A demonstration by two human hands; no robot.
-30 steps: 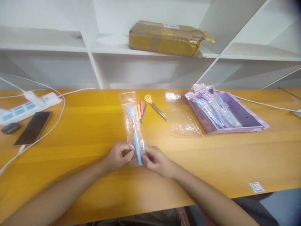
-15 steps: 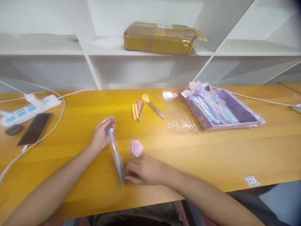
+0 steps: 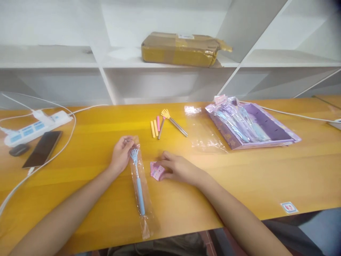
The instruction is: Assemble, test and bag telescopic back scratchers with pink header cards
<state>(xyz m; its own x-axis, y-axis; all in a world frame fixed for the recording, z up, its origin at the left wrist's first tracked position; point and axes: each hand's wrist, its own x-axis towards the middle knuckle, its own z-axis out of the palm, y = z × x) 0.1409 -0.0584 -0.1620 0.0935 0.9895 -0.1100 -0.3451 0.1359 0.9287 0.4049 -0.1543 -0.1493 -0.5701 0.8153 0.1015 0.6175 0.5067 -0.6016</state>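
My left hand (image 3: pixel 123 153) pinches the top end of a clear plastic bag (image 3: pixel 146 193). Inside that bag lies a light blue back scratcher (image 3: pixel 140 192), its claw end near my fingers and its handle toward me. To the right, my right hand (image 3: pixel 174 167) has its thumb and fingers at the edge of some small pink cards (image 3: pixel 157 171) on the table. Farther back are a yellow claw head on a metal rod (image 3: pixel 176 124), a thinner metal rod (image 3: pixel 161 128), yellow tubes (image 3: pixel 154 128) and a pink tube (image 3: pixel 158 123).
A purple box (image 3: pixel 279 131) at the right holds bagged scratchers (image 3: pixel 239 119), with a flat clear bag (image 3: pixel 205 137) beside it. At the left are a power strip (image 3: pixel 37 128), a phone (image 3: pixel 42 149) and cables. A taped carton (image 3: pixel 181 49) sits on the shelf.
My right hand has moved from the lower end of the bagged scratcher up to the pink cards. The bag now lies flatter, and my left hand has shifted slightly right.
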